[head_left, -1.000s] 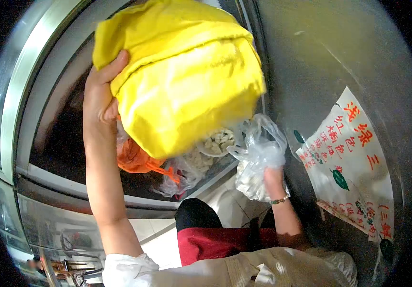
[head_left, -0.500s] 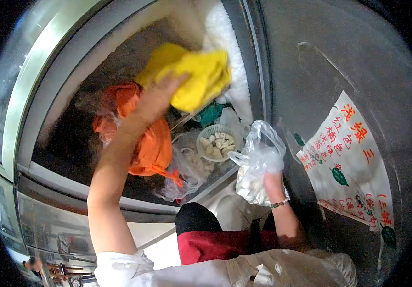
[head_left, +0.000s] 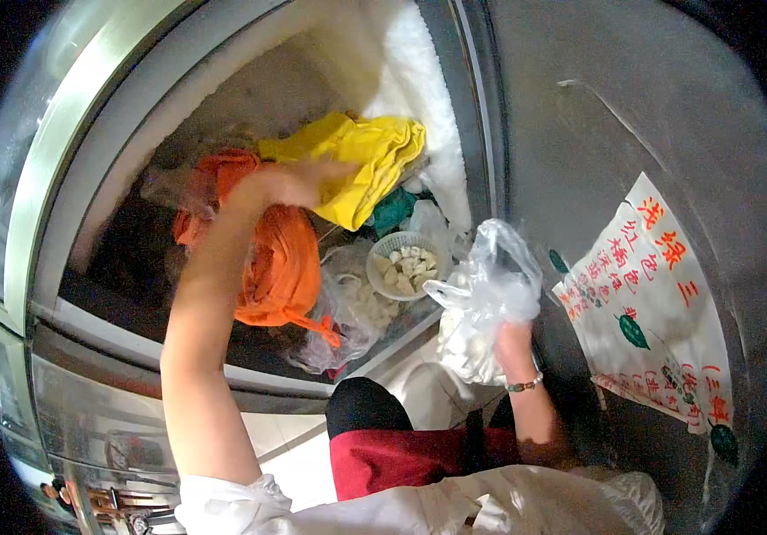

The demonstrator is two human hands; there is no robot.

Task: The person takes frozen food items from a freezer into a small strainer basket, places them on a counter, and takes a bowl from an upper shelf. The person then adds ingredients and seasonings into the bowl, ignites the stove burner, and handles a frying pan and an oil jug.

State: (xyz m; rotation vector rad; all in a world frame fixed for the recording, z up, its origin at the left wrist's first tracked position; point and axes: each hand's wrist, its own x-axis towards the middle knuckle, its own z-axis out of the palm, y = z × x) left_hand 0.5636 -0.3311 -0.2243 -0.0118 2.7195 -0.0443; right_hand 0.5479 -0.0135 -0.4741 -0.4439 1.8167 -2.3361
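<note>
We are leaning over an open freezer [head_left: 426, 98], its far wall thick with frost, and beside it on our right rises a grey panel [head_left: 570, 143] carrying a handwritten sign [head_left: 655, 308]. The largest load inside is the orange bag [head_left: 281, 267], knotted at its near end, lying left of centre under our forearm. Against it, toward the frosted wall, lies the yellow bundle [head_left: 370, 156], creased and slack on its upper face. Our left hand [head_left: 303, 181] is over its near left edge, fingers reaching out across it but blurred, so we cannot tell whether they pinch it or merely press. Outside the rim, our right hand [head_left: 514, 343] is closed round the side of a clear bag [head_left: 468, 339] of white pieces, its looped handles upright. We judge the step in hand to be settling the yellow bundle among the other bags; with the left fingers so blurred, we cannot say whether it has been let go. The next move would call for lifting that hand clear without dragging the orange bag, and for a steady grip on the clear bag. Smaller things sit near the rim: a round basket [head_left: 377, 277] holding pale chunks [head_left: 412, 267], then a teal bag [head_left: 393, 212] just below the bundle. Smallest is the bracelet [head_left: 523, 386] on our right wrist.
</note>
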